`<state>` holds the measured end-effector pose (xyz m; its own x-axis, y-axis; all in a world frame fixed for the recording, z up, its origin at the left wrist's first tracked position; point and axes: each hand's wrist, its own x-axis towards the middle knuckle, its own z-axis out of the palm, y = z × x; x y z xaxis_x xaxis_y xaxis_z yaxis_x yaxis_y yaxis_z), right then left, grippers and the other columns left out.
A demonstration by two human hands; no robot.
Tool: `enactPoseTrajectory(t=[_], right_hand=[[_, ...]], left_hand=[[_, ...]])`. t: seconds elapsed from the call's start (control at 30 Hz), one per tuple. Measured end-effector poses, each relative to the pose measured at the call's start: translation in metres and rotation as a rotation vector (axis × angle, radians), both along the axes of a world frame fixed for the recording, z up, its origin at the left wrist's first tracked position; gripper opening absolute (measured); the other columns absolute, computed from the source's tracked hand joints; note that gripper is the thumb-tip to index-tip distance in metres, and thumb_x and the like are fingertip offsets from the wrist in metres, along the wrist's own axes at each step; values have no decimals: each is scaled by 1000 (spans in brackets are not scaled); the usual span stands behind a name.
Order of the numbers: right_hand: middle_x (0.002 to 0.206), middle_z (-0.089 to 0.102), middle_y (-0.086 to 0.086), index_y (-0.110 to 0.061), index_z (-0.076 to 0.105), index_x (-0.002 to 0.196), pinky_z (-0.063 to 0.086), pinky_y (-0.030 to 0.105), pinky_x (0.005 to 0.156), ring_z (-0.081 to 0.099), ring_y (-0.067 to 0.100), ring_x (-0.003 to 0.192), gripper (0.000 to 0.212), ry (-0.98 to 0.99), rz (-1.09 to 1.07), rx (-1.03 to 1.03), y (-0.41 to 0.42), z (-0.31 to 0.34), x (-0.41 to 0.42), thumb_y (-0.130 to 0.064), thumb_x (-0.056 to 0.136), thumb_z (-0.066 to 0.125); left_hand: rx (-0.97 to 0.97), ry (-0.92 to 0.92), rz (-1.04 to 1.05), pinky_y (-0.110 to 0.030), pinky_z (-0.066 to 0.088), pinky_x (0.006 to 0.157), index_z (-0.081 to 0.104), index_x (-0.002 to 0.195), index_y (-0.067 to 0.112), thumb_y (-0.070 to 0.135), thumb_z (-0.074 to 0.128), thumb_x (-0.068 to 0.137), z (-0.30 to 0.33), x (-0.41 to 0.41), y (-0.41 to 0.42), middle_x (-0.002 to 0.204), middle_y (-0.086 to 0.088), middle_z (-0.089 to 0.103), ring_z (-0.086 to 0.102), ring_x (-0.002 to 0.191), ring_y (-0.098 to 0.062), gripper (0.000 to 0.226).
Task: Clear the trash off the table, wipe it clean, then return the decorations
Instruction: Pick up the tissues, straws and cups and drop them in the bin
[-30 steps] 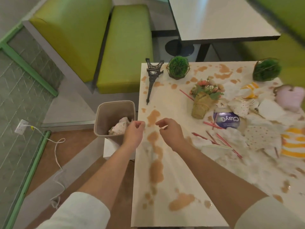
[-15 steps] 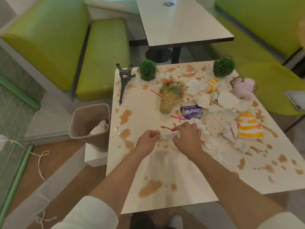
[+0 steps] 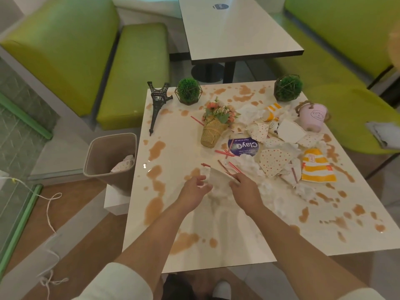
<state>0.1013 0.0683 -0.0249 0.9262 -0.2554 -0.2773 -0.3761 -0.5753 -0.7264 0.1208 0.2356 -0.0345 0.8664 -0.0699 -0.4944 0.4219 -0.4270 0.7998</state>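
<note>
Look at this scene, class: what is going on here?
A person is clearing a messy, stained table. Both hands, the left hand and the right hand, are gathering crumpled white paper and red straws near the table's middle. More trash lies to the right, and a bin stands by the table's left edge.

Two bare forearms enter from the bottom of the frame, both uncovered from roughly the elbow down. Left hand [image 3: 195, 189] and right hand [image 3: 245, 187] sit mid-frame: no gloves, rings, watch or bands visible. White sleeve [image 3: 121, 282] pushed up on the left arm at lower left, soft fabric, plain, rounded cuff. Matching white sleeve edge at the lower right corner. White shoe toe [image 3: 221, 289] at bottom centre, next to dark clothing.
</note>
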Motion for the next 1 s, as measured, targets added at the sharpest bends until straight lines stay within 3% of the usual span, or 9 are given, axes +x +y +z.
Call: enactPoseTrajectory(t=[0.1, 0.17, 0.23, 0.3, 0.4, 0.47, 0.6, 0.8, 1.0], right_hand=[[89, 60, -5, -16, 62, 101, 41, 23, 62, 56, 15, 81, 10, -6, -84, 133, -2, 0, 3, -15, 95, 54], [92, 64, -1, -15, 61, 101, 46, 25, 65, 59, 17, 80, 8, -2, -143, 212, -3, 0, 6, -17, 94, 57], [94, 67, 3, -13, 61, 106, 54, 33, 72, 62, 19, 77, 13, 13, -193, 325, -4, 1, 9, -17, 94, 58], [85, 65, 2, -12, 62, 107, 53, 30, 66, 60, 16, 67, 13, 23, -196, 401, -6, 3, 11, -14, 95, 56], [81, 66, 0, -14, 65, 107, 53, 35, 70, 59, 17, 67, 15, 11, -158, 383, -7, -1, 14, -14, 95, 57], [82, 66, -2, -15, 68, 103, 53, 39, 77, 59, 19, 74, 14, -12, -117, 314, -8, -6, 19, -18, 95, 57], [81, 66, 3, -6, 69, 88, 41, 26, 61, 59, 20, 77, 29, -33, -32, 39, -19, -9, 32, -23, 99, 48], [96, 69, 6, -12, 74, 101, 53, 29, 69, 65, 24, 86, 29, 101, 93, -396, -47, -28, 54, -2, 90, 49], [111, 57, 8, -9, 64, 110, 48, 31, 80, 55, 24, 105, 22, 180, 269, -649, -50, -43, 60, -6, 91, 54]], left_hand=[[18, -18, 18, -27, 42, 94, 51, 133, 21, 39, 67, 89, 0, 0, -4, 124, 1, 53, 53, 113, -15, 51], [-14, 0, 25, -27, 42, 92, 49, 134, 20, 41, 69, 86, 3, 2, -8, 121, 2, 53, 54, 111, -14, 56], [-102, 42, 37, -28, 45, 87, 45, 133, 19, 42, 70, 85, 7, 3, -12, 119, 3, 57, 59, 105, -14, 59], [-196, 89, 49, -33, 53, 85, 42, 132, 21, 45, 71, 84, 11, 3, -16, 117, 3, 61, 67, 96, -15, 62], [-260, 112, 37, -31, 59, 76, 40, 128, 24, 40, 68, 88, 10, 5, -23, 114, -1, 64, 72, 81, -18, 51], [-251, 86, 80, -27, 56, 65, 40, 130, 20, 31, 64, 92, 6, 10, -27, 112, -3, 64, 68, 71, -16, 46], [-209, 63, 168, -23, 53, 57, 40, 128, 11, 25, 62, 93, 3, 20, -28, 108, -9, 61, 60, 60, -12, 44], [-176, 68, 252, -25, 53, 58, 39, 122, 12, 24, 62, 92, 1, 36, -22, 115, -14, 58, 59, 64, -15, 39], [-189, 97, 279, -28, 50, 58, 40, 121, 11, 19, 61, 92, -2, 44, -23, 103, -10, 60, 60, 65, -17, 37]])
